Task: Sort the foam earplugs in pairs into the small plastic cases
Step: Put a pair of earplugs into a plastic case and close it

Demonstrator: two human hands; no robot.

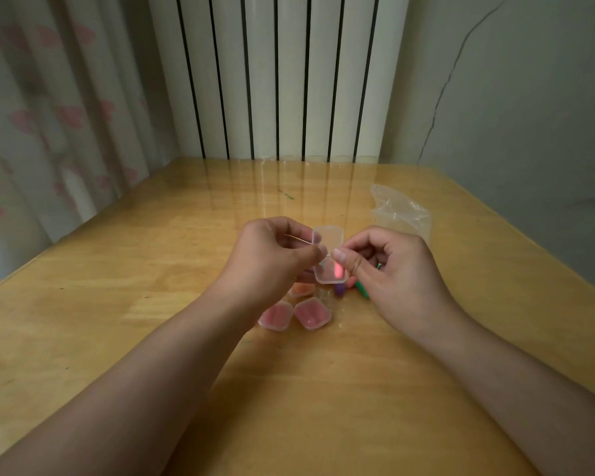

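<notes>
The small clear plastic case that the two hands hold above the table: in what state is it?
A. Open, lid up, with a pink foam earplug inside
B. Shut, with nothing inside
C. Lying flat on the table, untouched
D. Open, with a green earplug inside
A: the small clear plastic case is held between the left hand and right hand, its lid stands raised, and a pink foam earplug shows through its lower half.

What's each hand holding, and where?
Both hold the small clear hinged plastic case, lid open: left hand pinches its left edge, right hand its right edge.
</notes>
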